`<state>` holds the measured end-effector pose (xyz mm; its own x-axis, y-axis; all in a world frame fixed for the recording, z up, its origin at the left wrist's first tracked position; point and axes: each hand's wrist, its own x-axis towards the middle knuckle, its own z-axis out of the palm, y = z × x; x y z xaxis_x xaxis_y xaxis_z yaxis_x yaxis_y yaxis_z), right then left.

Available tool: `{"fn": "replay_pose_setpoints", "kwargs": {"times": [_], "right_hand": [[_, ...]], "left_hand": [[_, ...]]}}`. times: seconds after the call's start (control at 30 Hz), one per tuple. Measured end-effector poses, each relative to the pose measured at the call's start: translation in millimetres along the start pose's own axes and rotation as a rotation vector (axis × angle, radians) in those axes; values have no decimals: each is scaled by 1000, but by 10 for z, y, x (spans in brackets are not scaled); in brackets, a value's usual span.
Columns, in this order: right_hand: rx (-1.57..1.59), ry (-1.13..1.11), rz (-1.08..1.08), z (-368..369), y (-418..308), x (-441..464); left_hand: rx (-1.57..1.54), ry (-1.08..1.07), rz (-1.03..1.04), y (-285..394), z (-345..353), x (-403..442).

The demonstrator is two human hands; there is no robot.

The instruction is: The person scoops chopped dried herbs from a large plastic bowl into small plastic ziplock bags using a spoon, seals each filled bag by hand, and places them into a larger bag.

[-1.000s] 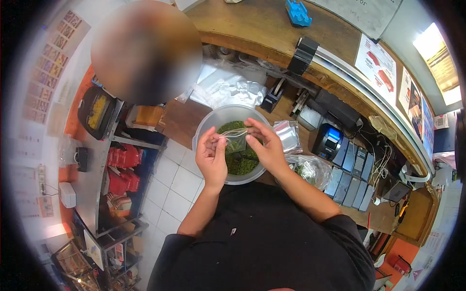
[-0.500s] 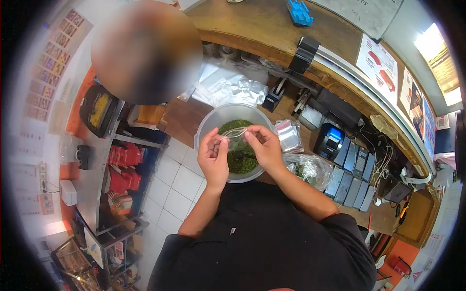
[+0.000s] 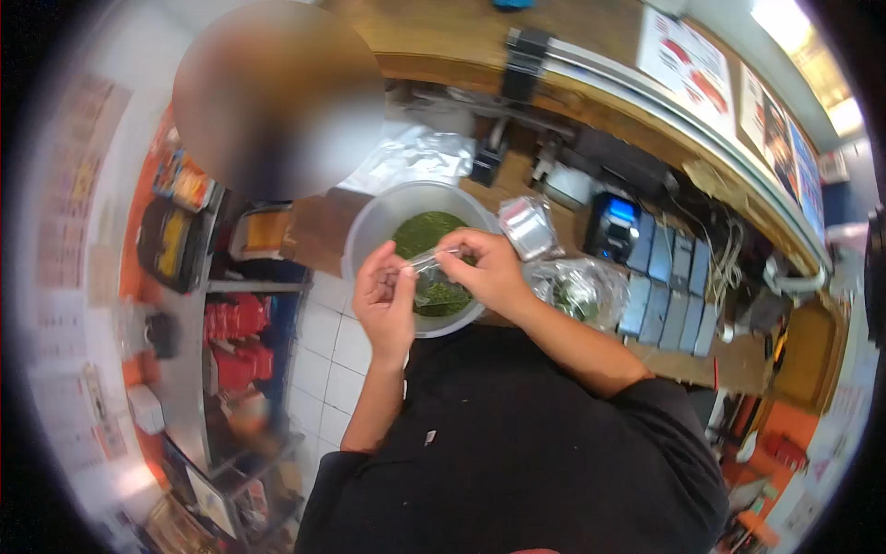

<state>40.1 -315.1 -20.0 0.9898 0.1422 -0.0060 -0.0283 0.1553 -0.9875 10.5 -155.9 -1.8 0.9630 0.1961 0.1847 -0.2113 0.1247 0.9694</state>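
Over a tub, left hand and right hand pinching a clear bag, partly hiding greens, packet alongside

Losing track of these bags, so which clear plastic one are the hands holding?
The small clear bag pinched between left hand and right hand, above the tub; the others lie on the table.

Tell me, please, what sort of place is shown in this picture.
Probably behind the counter of a small food shop: a tub of chopped-looking greens, posters along the counter, and a blue-screened device.
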Motion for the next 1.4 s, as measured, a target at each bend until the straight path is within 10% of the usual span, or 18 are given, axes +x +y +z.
{"fn": "replay_pose_setpoints", "kwargs": {"times": [0.23,0.53,0.63,0.83,0.97,1.27,1.4], "right_hand": [[-109,4,-148,-172,-73,-322],[55,-56,241,-908,-25,-860],[-38,148,352,-1389,205,-1060],[-685,732,334,-2237,1157,-1653],[-535,540,352,-1887,1198,-1711],[-1036,296,223,-1357,1407,-1589],[-1196,204,324,-1380,1446,-1546]], "left_hand": [[133,-250,-28,-72,96,-119],[234,-552,-37,-4,424,-139],[216,-526,-16,-25,373,-98],[289,-1312,-484,-190,603,-279],[225,-985,-1084,-1156,747,-573],[164,-391,-1041,-2040,1005,-968],[222,-553,-991,-2534,899,-1001]]}}
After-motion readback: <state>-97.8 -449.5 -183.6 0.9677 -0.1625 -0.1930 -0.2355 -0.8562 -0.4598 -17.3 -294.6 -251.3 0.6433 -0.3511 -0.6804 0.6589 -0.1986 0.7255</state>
